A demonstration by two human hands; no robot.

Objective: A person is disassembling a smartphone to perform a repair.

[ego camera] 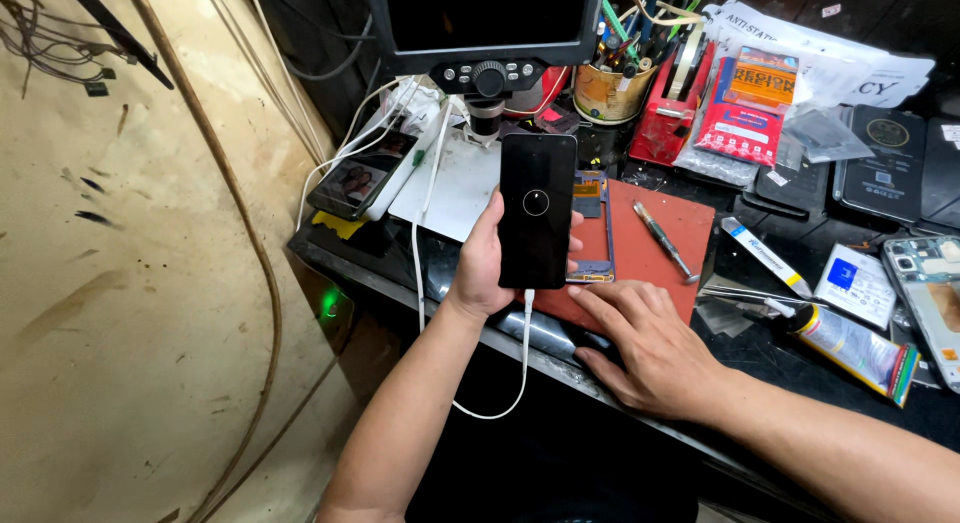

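Screwdriver (663, 241) lies on red mat (690, 223) beyond right hand (645, 348), near glue tube (850, 345).

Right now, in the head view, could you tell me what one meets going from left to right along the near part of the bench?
Green light → left hand → black phone it holds upright → right hand flat on the red mat → glue tube → opened phone body.

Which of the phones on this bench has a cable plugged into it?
The black phone held upright in the left hand; a white cable hangs from its bottom edge.
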